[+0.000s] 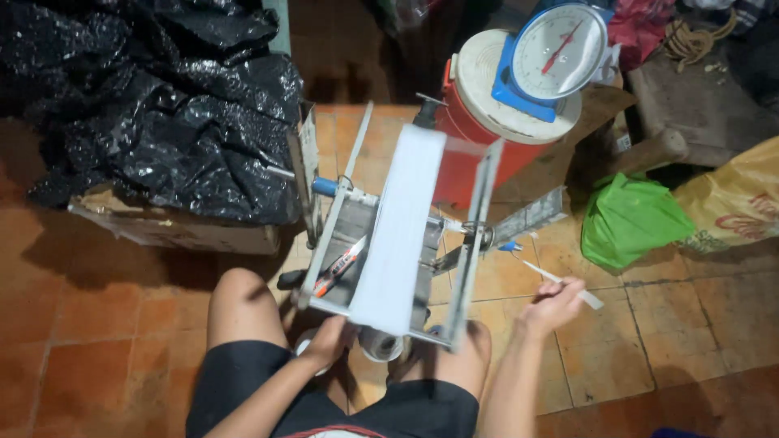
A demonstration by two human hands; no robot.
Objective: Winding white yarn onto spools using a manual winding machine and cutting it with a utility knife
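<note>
R hand point(553, 305) grips thin white stick point(568, 285); L hand point(329, 341) under metal frame point(389, 243)

Your right hand point(553, 305) had open tiled floor point(649, 341) around it on the right side. Farther out there, a green plastic bag point(629, 217) and a yellow sack point(734, 203) closed that room. Ahead, the red drum point(479, 154) with the weighing scale point(556, 53) blocked the way past the metal frame point(398, 243). On your left, the black plastic sheeting point(162, 105) over a cardboard box point(187, 231) stood close beside the frame, leaving only a narrow gap.
</note>
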